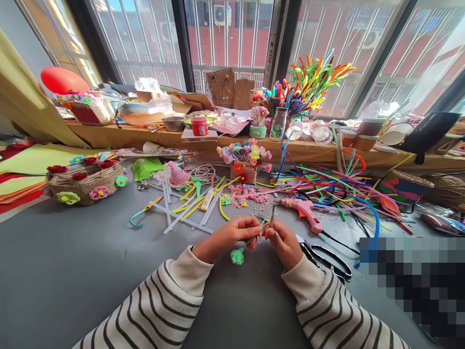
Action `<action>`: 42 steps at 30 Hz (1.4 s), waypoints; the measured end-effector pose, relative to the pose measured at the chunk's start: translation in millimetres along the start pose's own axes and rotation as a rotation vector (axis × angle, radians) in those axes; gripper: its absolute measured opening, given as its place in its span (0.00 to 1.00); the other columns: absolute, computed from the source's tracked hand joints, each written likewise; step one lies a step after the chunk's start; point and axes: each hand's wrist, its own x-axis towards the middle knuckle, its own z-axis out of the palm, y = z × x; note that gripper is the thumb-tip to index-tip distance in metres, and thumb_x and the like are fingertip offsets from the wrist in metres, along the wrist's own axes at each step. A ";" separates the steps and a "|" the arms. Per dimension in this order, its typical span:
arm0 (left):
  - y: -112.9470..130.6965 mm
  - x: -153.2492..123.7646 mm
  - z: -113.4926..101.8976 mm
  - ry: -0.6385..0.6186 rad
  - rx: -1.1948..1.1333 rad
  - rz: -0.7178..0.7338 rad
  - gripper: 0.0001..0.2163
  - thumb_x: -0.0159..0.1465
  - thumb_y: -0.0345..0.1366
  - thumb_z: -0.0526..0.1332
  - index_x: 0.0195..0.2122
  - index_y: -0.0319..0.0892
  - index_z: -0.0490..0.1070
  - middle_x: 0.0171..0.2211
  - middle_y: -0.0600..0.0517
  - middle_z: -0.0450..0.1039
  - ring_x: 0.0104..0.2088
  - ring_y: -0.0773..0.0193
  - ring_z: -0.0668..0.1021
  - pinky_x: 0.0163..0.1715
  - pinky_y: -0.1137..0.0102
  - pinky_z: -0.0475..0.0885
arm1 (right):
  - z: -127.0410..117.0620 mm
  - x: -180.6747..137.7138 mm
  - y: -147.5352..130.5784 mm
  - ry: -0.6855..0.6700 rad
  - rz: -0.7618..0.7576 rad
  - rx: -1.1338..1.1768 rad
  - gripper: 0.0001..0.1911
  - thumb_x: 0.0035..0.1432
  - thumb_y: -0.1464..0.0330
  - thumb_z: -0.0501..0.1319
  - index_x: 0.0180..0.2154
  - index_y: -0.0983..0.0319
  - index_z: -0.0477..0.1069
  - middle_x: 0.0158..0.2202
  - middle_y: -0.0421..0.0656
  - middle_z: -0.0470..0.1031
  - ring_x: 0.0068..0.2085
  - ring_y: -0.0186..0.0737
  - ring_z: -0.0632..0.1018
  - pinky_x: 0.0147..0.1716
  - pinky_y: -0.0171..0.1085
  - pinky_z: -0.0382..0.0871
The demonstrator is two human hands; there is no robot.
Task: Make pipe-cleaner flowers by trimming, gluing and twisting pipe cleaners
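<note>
My left hand (244,231) is closed, pinching a thin pale-green pipe cleaner (266,214) that looks mostly stripped of fluff. My right hand (284,241) is closed around small scissors (272,218) with slim metal blades pointing up, close beside the pipe cleaner. Fingers hide the handles. The two hands nearly meet above the grey table. Below them lies a tuft of green fluff (237,256). Beyond the fingertips are pink fluff scraps (250,195) and a pink hot glue gun (303,211). Large black-handled scissors (329,259) lie by my right wrist, partly hidden.
Clear glue sticks (183,218) and yellow pipe cleaners (221,206) lie left of centre. A flower-trimmed woven basket (87,186) stands at left. Loose coloured pipe cleaners (327,182) spread at right. A small flower basket (244,172) stands before the crowded sill (163,138). The lower right corner is pixelated.
</note>
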 end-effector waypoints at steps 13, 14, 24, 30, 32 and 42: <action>-1.2 -0.1 -1.3 -0.002 0.003 0.014 0.07 0.55 0.36 0.52 0.24 0.37 0.61 0.17 0.56 0.60 0.19 0.74 0.65 0.24 0.76 0.59 | -0.8 -0.1 -1.1 0.058 0.050 -0.100 0.20 0.51 0.56 0.46 0.16 0.62 0.58 0.17 0.40 0.60 0.22 0.33 0.62 0.24 0.33 0.56; -1.0 -0.2 -1.2 -0.001 0.001 0.014 0.07 0.55 0.36 0.52 0.24 0.37 0.61 0.17 0.56 0.60 0.19 0.74 0.65 0.24 0.76 0.59 | -0.9 -0.2 -0.6 0.059 0.056 -0.105 0.20 0.50 0.56 0.46 0.16 0.62 0.58 0.17 0.40 0.60 0.22 0.33 0.62 0.24 0.33 0.56; 4.4 -3.0 -2.1 -0.057 0.009 -0.018 0.07 0.54 0.35 0.52 0.23 0.36 0.61 0.17 0.56 0.60 0.19 0.74 0.65 0.23 0.77 0.58 | 1.1 -0.6 0.7 -0.013 0.004 0.072 0.24 0.48 0.49 0.42 0.20 0.63 0.56 0.21 0.40 0.58 0.23 0.33 0.62 0.23 0.33 0.56; 5.6 -7.1 -8.6 -0.145 -0.027 -0.024 0.06 0.54 0.33 0.52 0.23 0.36 0.62 0.18 0.56 0.61 0.19 0.75 0.65 0.24 0.77 0.59 | 0.6 -1.4 -0.6 -0.060 0.003 0.092 0.24 0.48 0.49 0.43 0.20 0.63 0.57 0.20 0.39 0.57 0.23 0.32 0.61 0.22 0.32 0.54; 5.3 -7.9 -11.2 -0.142 -0.050 -0.028 0.06 0.54 0.32 0.52 0.23 0.37 0.62 0.18 0.56 0.61 0.19 0.75 0.65 0.24 0.77 0.59 | 0.6 -1.1 -0.8 -0.054 -0.001 0.070 0.23 0.49 0.50 0.43 0.20 0.63 0.57 0.20 0.39 0.58 0.22 0.32 0.60 0.22 0.32 0.54; 4.6 -7.4 -14.9 -0.126 -0.073 -0.042 0.06 0.53 0.33 0.53 0.23 0.36 0.62 0.18 0.56 0.62 0.18 0.75 0.65 0.22 0.78 0.58 | -2.6 0.0 3.7 0.057 0.133 0.061 0.22 0.50 0.54 0.46 0.16 0.63 0.58 0.15 0.37 0.56 0.19 0.30 0.59 0.21 0.31 0.54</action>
